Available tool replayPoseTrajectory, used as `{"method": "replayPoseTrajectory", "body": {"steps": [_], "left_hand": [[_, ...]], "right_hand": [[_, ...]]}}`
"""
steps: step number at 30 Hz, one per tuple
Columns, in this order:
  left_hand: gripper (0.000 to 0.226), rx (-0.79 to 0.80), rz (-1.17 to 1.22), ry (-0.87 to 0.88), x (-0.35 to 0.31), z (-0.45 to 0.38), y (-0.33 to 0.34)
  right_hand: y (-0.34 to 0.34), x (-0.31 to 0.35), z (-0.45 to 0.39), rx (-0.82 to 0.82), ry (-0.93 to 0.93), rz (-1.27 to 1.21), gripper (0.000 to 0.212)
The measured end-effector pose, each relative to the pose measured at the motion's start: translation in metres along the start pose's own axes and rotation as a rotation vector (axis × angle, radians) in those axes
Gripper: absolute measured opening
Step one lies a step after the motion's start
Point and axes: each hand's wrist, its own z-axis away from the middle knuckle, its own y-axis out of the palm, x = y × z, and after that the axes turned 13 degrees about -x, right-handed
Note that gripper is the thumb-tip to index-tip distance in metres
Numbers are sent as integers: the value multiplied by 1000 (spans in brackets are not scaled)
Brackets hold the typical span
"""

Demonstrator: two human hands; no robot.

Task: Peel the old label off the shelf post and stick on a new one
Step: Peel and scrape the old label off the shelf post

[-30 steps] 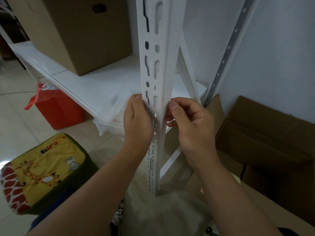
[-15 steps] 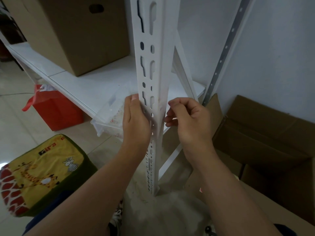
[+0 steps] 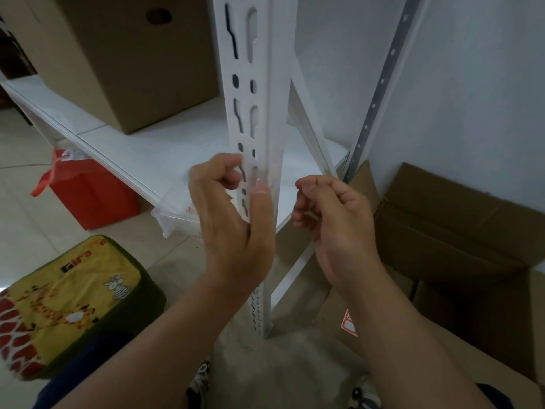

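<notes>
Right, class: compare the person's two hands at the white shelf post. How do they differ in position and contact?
The left hand touches the shelf post, its thumb pressed flat on the front face; the right hand is off it, to the right. The left hand's fingers curl at the slotted edge; the right hand's fingers curl loosely, and whether they pinch anything cannot be told. Both are bare, raised to the same height.

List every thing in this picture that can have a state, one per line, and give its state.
Left hand: thumb pressed on the shelf post, fingers curled.
Right hand: off the post, fingers curled; contents not visible.
Shelf post: upright, old label not clearly visible.
Large cardboard box: closed, on the shelf.
Cardboard box on floor: flaps open.
Red bag: standing under the shelf.
</notes>
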Motion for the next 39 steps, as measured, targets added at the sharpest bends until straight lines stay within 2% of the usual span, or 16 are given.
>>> {"method": "replayPoseTrajectory", "body": {"steps": [2, 4, 8, 12, 15, 17, 20, 22, 27, 34, 36, 39], "left_hand": [[20, 57, -25, 154, -3, 4, 0], [20, 127, -13, 223, -4, 8, 0], [21, 240, 27, 203, -5, 18, 0], [21, 304, 97, 132, -12, 28, 1], [20, 321, 185, -27, -20, 32, -2], [18, 320, 252, -198, -27, 33, -3], [13, 304, 335, -476, -35, 32, -5], [15, 300, 357, -559, -37, 31, -5], [11, 328, 364, -507, -36, 26, -8], [7, 410, 303, -337, -25, 23, -9], [9, 424, 232, -273, -21, 22, -9], [19, 343, 188, -261, -18, 16, -8]], "right_hand": [[-5, 2, 1, 89, 33, -69, 23], [-9, 3, -1, 189, 74, -123, 21], [-18, 2, -4, 333, 159, -183, 13], [-29, 0, -8, 402, 194, -242, 17], [-35, 1, -9, 412, 173, -228, 9], [-37, 1, -9, 400, 132, -176, 17], [-38, 0, -9, 356, 41, -77, 16], [-40, -1, -10, 333, -27, 7, 17], [-42, -4, -12, 332, -84, 67, 34], [-42, -3, -12, 297, -159, 157, 39], [-40, -2, -10, 279, -171, 180, 32], [-35, -2, -6, 238, -141, 168, 34]]}}
